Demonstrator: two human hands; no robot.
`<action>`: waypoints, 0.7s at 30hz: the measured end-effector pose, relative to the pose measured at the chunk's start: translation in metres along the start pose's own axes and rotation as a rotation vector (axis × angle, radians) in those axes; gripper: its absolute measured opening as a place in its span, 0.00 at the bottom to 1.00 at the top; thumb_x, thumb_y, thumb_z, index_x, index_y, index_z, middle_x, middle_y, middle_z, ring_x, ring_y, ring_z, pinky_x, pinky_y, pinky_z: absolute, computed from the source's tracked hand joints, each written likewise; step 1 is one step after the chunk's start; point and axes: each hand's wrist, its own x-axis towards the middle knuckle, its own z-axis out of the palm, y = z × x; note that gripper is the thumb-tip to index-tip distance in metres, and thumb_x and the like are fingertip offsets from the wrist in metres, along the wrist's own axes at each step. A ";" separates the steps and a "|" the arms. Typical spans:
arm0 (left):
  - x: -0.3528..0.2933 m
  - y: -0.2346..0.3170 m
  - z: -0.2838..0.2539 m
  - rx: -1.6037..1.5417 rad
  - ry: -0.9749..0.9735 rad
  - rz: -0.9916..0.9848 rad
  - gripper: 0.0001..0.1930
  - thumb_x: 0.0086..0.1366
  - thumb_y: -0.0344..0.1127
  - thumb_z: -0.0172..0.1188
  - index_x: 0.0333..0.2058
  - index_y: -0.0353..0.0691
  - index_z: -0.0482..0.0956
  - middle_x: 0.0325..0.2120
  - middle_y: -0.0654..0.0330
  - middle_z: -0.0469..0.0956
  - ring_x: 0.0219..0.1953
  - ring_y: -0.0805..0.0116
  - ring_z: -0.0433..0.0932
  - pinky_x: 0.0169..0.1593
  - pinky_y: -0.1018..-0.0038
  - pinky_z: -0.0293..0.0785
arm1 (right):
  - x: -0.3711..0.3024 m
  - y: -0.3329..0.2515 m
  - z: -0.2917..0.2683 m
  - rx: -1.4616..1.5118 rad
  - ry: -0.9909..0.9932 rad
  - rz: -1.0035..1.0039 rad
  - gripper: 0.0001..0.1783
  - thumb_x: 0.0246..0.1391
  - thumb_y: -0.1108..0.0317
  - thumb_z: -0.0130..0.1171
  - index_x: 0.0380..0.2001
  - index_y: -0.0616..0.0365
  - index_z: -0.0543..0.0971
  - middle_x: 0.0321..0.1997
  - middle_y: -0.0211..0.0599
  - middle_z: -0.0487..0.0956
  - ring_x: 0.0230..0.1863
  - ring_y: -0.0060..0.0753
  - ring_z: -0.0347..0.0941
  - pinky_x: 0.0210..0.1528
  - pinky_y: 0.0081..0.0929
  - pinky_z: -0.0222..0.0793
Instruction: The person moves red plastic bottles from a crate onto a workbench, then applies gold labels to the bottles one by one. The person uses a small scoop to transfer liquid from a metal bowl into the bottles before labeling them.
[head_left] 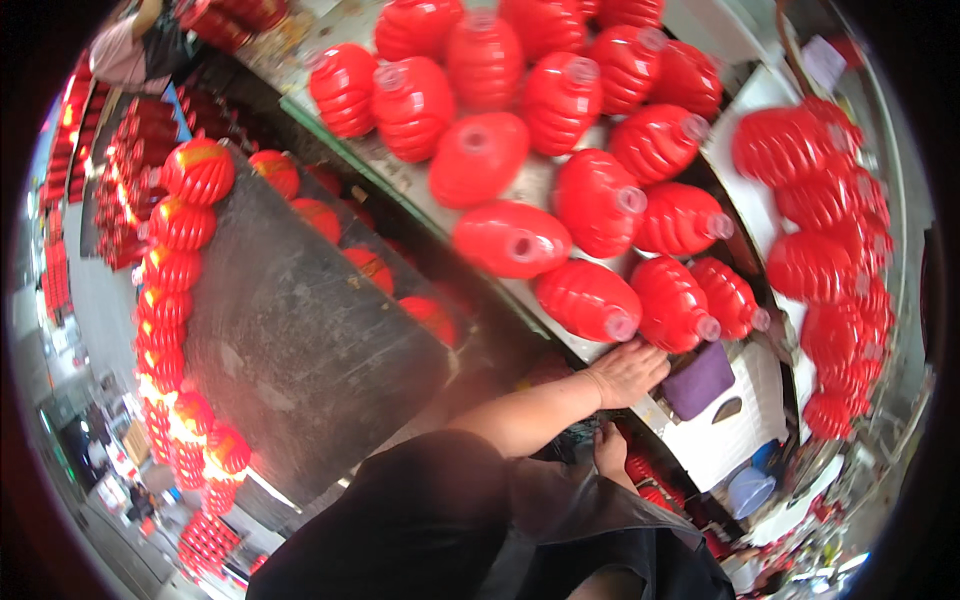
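Note:
Glossy red ribbed plastic lantern shells [598, 203] with clear necks crowd the bench to the front. My left hand [628, 373] lies at the bench's near edge with its fingers stretched out, close below the neck of one shell [672, 303]. Nothing shows in its grasp. Just right of that hand rests a folded purple cloth [699, 382]. Nearer my body is my right hand [612, 452], low beside the bench edge, its fingers curled. What they hold, if anything, is hidden.
Stacked red shells [815, 265] line the right side. On the left stands a dark, scuffed table [300, 330], with a row of red and gold lanterns [170, 307] along its far left edge. A blue-grey bowl [750, 490] sits at lower right. Another person [130, 50] is at upper left.

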 end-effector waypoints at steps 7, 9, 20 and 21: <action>0.002 0.011 -0.002 0.259 0.064 -0.020 0.14 0.56 0.38 0.59 0.41 0.42 0.81 0.52 0.55 0.78 0.57 0.59 0.74 0.60 0.61 0.68 | 0.019 0.071 0.039 -0.118 -0.140 0.038 0.27 0.58 0.53 0.63 0.53 0.60 0.76 0.54 0.56 0.78 0.51 0.58 0.78 0.51 0.48 0.75; 0.004 0.014 -0.001 0.302 0.095 -0.012 0.16 0.53 0.36 0.62 0.41 0.41 0.81 0.50 0.55 0.78 0.53 0.57 0.76 0.57 0.59 0.71 | 0.035 0.086 0.051 -0.117 -0.315 -0.042 0.28 0.58 0.51 0.63 0.56 0.58 0.76 0.57 0.53 0.77 0.53 0.57 0.77 0.53 0.46 0.75; 0.004 0.014 0.018 0.524 -0.091 -0.162 0.18 0.49 0.34 0.66 0.42 0.44 0.78 0.48 0.54 0.75 0.49 0.53 0.76 0.50 0.58 0.74 | -0.005 0.259 0.011 0.070 -0.063 0.136 0.25 0.60 0.55 0.61 0.55 0.60 0.77 0.54 0.53 0.79 0.52 0.57 0.77 0.53 0.46 0.74; 0.004 0.013 0.018 0.547 -0.129 -0.185 0.19 0.49 0.34 0.66 0.42 0.44 0.78 0.48 0.54 0.75 0.49 0.53 0.76 0.51 0.58 0.73 | -0.009 0.270 0.009 0.079 -0.043 0.159 0.25 0.60 0.55 0.61 0.55 0.61 0.77 0.54 0.53 0.79 0.52 0.57 0.77 0.53 0.46 0.74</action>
